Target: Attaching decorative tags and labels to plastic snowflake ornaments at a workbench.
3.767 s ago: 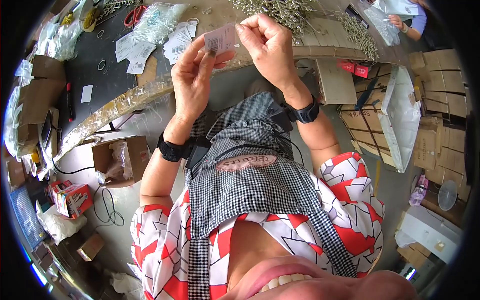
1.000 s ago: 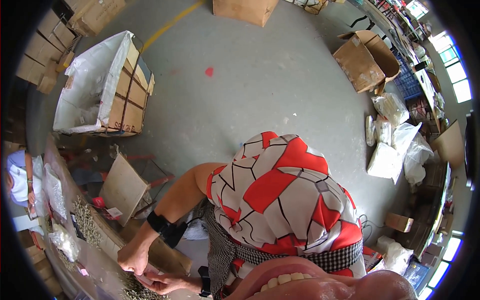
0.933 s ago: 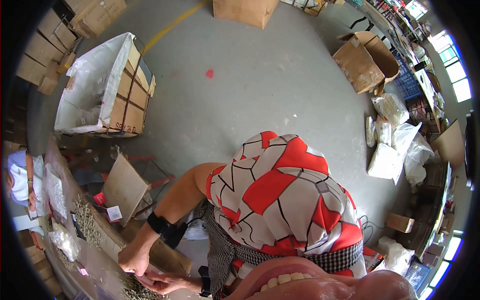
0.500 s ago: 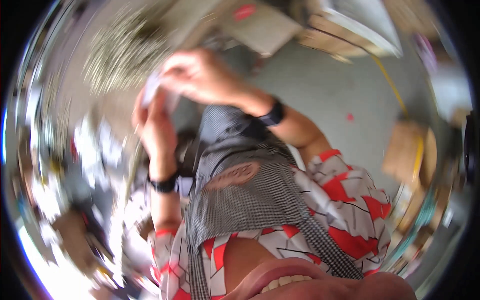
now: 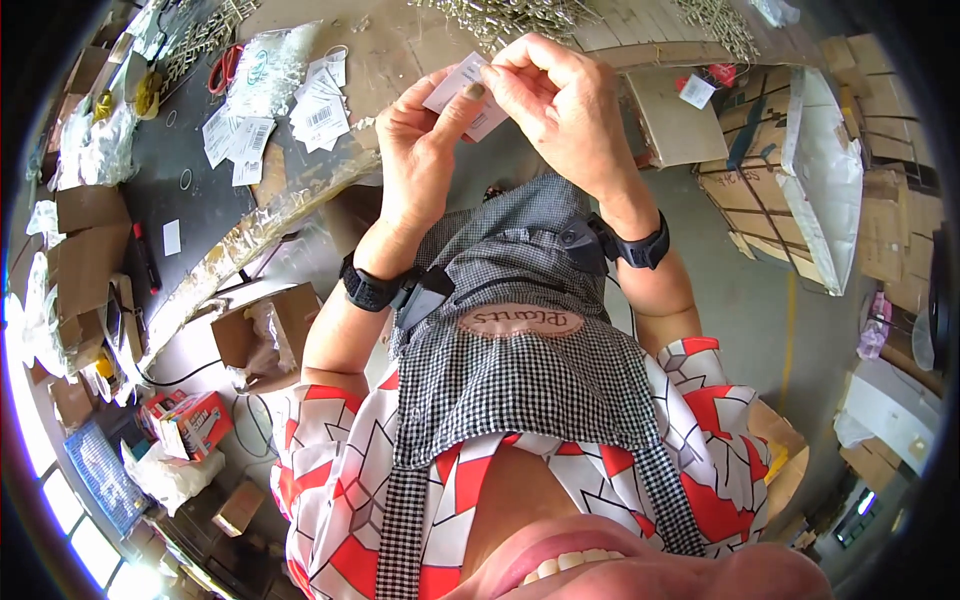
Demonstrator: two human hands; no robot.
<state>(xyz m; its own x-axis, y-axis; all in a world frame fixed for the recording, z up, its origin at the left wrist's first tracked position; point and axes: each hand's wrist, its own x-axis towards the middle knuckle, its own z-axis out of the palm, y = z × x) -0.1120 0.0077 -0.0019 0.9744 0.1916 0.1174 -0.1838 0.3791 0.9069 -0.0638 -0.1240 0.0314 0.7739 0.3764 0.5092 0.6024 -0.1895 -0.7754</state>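
While left hand (image 5: 418, 150) pinches one white rectangular printed tag (image 5: 448, 88), right hand (image 5: 565, 110) bunched at its corner (grip unclear), loose white barcoded tags (image 5: 322, 115) look not yet handled on the brown-and-black bench (image 5: 385, 40).

Apron patch (image 5: 520, 320) bears lettering; white tags (image 5: 320, 117) barcodes.

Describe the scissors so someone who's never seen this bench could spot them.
Start at the work table, left of the person's left hand. Find the clear plastic bag at its far side; the scissors lie just left of it. Their red looped handles set them apart from the nearby white tags.
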